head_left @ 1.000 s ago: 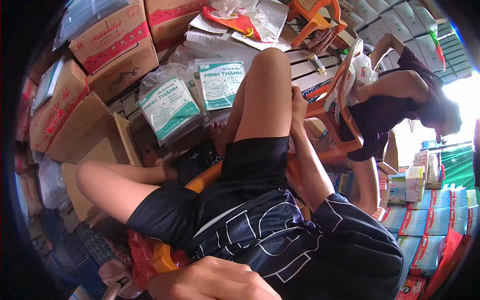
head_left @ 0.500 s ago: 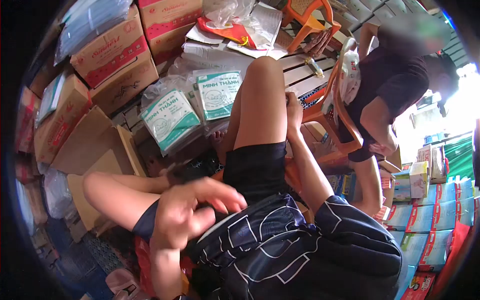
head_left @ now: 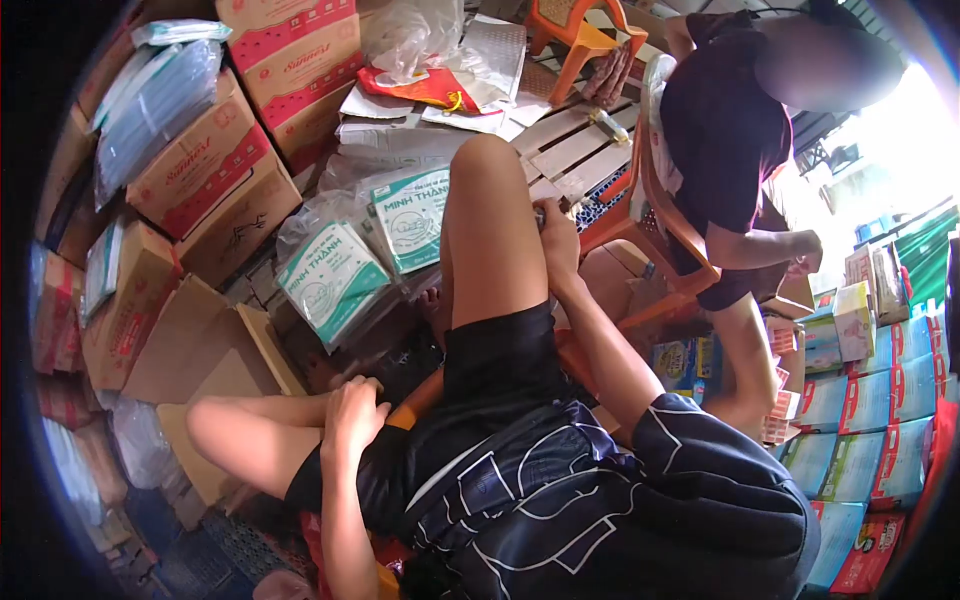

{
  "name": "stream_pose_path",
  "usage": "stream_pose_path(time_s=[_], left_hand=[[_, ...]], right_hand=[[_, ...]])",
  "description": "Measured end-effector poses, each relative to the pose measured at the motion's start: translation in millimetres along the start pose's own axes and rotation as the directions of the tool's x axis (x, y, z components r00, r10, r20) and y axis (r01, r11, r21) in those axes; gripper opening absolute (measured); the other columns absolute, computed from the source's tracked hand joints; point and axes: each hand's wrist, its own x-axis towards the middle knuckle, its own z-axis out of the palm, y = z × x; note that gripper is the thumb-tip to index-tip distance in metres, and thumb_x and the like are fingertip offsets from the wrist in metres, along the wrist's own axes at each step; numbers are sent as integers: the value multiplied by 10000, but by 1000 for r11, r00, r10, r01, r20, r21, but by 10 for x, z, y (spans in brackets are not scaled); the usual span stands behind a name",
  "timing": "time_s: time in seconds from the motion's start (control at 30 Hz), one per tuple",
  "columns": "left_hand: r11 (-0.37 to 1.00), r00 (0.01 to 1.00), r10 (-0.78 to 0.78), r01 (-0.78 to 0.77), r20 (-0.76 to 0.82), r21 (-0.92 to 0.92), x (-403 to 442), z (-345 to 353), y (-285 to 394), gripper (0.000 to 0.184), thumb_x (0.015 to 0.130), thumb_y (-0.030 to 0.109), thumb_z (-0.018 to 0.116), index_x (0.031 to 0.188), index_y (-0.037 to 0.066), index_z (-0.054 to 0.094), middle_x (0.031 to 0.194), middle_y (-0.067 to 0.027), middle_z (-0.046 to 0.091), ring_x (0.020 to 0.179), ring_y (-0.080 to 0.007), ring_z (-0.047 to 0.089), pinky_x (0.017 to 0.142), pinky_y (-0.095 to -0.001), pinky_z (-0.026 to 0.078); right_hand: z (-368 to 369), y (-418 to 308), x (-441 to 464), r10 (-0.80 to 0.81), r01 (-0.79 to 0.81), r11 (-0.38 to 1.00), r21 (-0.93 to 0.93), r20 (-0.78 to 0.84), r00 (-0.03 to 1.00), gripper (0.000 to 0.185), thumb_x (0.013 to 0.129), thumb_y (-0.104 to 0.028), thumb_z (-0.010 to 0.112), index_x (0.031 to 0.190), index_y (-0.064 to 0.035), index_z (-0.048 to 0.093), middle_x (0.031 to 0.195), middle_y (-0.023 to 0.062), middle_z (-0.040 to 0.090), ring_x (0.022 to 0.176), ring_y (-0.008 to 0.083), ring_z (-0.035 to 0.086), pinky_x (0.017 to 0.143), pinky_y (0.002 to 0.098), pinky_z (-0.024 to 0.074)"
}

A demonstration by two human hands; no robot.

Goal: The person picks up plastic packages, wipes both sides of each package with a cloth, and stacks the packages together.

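My left hand [head_left: 354,412] rests on my bent left leg [head_left: 250,432], its fingers loosely bent, the thumb apart, nothing visible in it. My right hand [head_left: 558,238] is closed beside my raised right knee [head_left: 492,215]; a small dark thing shows at its fingers, too small to make out. Left of that knee lie two plastic-wrapped white and green packs, one in front [head_left: 335,283] and one behind [head_left: 410,222], the latter partly hidden by my leg. An open cardboard box [head_left: 205,345] stands beyond my left leg.
Printed cartons [head_left: 205,150] are stacked at the left, with plastic-wrapped packs on top. An orange chair [head_left: 650,240] stands right of my right hand, beside a person in dark clothes [head_left: 725,120]. Blue and red boxes [head_left: 870,400] fill the right side. Slatted boards [head_left: 580,150] lie ahead.
My left hand has risen from the bottom edge, swung across my lap and come down on my left leg. The other person's arm has moved. The view has shifted a little.
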Motion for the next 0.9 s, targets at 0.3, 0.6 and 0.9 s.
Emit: stream_pose_path(time_s=[0.3, 0.6, 0.9], left_hand=[[918, 982, -72, -4, -175, -396, 290, 181, -227, 221, 803, 136, 710, 989, 19, 678, 956, -175, 692, 874, -315, 688, 764, -385, 537], [894, 876, -266, 67, -403, -444, 1760, 341, -504, 262, 861, 247, 656, 1023, 44, 683, 944, -167, 712, 905, -337, 684, 800, -414, 519], [825, 735, -553, 417, -392, -382, 2760, 961, -170, 735, 692, 559, 774, 1051, -57, 596, 1040, -308, 641, 1043, -443, 605, 899, -467, 467]], right_hand=[[113, -19, -84, -118, 117, 993, 21, 111, 987, 366, 862, -363, 626, 1086, -78, 570, 972, 214, 660, 939, 412, 621, 784, 492, 471], [32, -205, -127, 2, 10, 998, -55, 215, 977, 357, 864, -330, 605, 1111, -73, 595, 1013, 205, 672, 963, 376, 637, 791, 453, 486], [-60, -184, -129, 121, -116, 993, -36, 275, 954, 404, 848, -353, 626, 1132, -70, 576, 1020, 198, 675, 978, 382, 636, 810, 459, 486]])
